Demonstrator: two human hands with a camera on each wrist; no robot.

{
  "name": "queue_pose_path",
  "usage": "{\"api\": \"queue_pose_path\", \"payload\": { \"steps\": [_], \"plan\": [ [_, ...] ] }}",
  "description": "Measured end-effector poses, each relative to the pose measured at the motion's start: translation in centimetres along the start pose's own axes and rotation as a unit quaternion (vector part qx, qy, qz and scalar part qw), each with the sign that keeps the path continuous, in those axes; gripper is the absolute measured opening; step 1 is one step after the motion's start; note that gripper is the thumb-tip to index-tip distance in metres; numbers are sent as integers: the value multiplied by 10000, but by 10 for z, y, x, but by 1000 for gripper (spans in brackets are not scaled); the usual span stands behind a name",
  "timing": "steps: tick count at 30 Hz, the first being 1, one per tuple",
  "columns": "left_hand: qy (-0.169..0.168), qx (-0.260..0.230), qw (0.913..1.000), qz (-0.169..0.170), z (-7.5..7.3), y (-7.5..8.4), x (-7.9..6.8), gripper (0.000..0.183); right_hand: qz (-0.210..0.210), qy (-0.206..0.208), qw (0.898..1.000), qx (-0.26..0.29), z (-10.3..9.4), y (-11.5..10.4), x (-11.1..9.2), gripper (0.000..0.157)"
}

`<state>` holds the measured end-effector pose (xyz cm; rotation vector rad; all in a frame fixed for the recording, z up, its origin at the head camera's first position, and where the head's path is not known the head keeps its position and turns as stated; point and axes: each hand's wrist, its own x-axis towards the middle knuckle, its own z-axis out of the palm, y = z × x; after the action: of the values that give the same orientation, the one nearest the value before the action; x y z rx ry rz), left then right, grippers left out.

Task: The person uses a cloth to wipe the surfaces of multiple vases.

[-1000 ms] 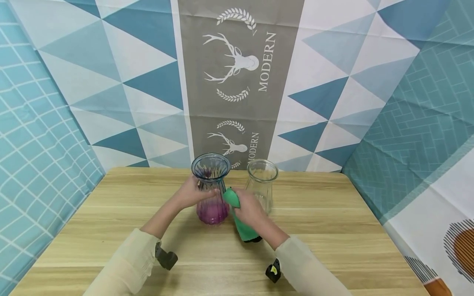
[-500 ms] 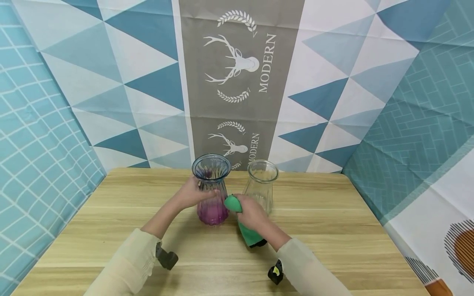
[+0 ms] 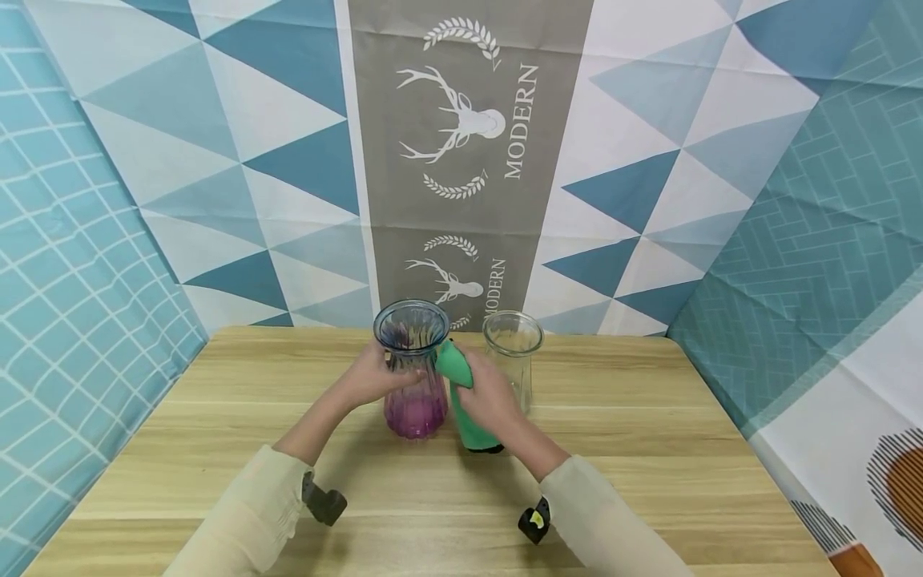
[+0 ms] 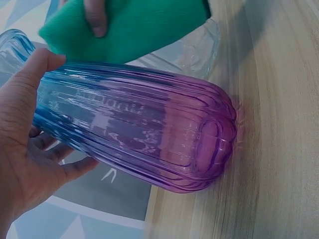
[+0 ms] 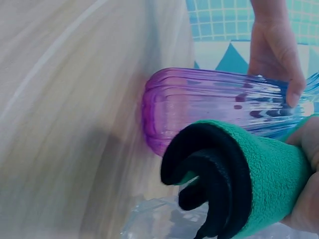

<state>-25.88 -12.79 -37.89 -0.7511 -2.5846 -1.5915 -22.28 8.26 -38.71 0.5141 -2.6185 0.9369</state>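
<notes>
The surface [image 3: 613,505] is wood-grained, with a straight back edge, rounded at the corners, set before a patterned hanging [image 3: 634,120]; the side edges spread outward toward the near side, and the front edge falls outside what I can see. Bare wood extends well to the left of the left forearm, well to the right of the right one, and between both toward the near side. Room is tightest at the centre: the vase [image 3: 416,409], blue at the rim and purple at the foot, stands upright nearer the back edge, with the clear vase [image 3: 517,373] upright near it on the right, and the gap between is largely taken up by the right hand [image 3: 490,393] and the cloth [image 3: 472,425]. The left hand [image 3: 375,377] has its grip closed around the upper body of the vase, below the flared rim, thumb on the near side and fingers round the far side; the purple foot lies below this grip, against the wood. The right grip is curled tight on the green cloth, which is folded, its black-lined end hanging below the fist. The cloth sits at the right flank of the vase; whether the two touch I cannot tell. The right hand partly covers the clear vase; contact there cannot be confirmed either.
</notes>
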Motion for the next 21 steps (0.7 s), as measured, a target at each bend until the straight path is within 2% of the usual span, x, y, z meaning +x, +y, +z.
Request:
{"api": "queue_pose_path", "payload": {
  "steps": [5, 9, 13, 21],
  "plan": [
    [-33, -45, 10000, -62, -2, 2, -2, 69, -162, 460, 9986, 200, -1, -6, 4, 59],
    [-51, 35, 9999, -151, -3, 2, -4, 68, -254, 555, 9978, 262, -1, -8, 5, 59],
    [-96, 17, 9999, -122, -3, 3, -4, 67, -293, 419, 9985, 181, 0, -7, 3, 61],
    [-271, -186, 9995, 15, -4, 2, -4, 65, -334, -113, 9990, -285, 3, -3, 2, 59]
  ]
}}
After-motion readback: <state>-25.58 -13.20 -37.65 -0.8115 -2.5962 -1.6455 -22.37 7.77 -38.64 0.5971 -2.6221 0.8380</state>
